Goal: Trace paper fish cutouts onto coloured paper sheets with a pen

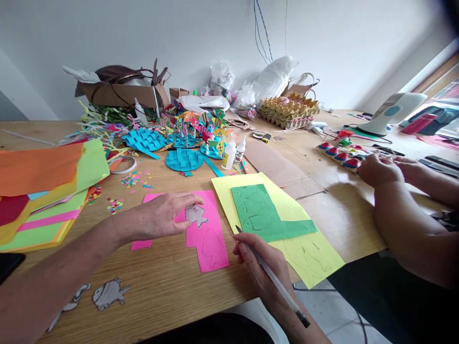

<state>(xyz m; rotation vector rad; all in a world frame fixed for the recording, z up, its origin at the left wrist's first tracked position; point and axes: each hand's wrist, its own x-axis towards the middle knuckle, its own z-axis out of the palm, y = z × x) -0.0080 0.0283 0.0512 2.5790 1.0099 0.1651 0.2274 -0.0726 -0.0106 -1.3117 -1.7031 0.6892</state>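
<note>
My left hand (163, 215) lies over pink paper (211, 210), its thumb and fingers closed around the edges of a grey fish cutout (195, 216). Below that cutout, a fish outline is drawn on the pink sheet. My right hand (263, 267) grips a clear pen (278, 282), its tip near the left edge of yellow paper (222, 191). On the yellow sheet rests an L-shaped green paper (268, 229) with fish outlines. Another grey fish cutout (109, 293) sits at the lower left, beside a partly hidden one.
Coloured sheets (39, 167) are piled at left near a tape roll (124, 165). Blue woven paper pieces (184, 160) and glue bottles (228, 154) stand behind. Another person's hands (383, 169) are at right, by an egg carton (337, 155).
</note>
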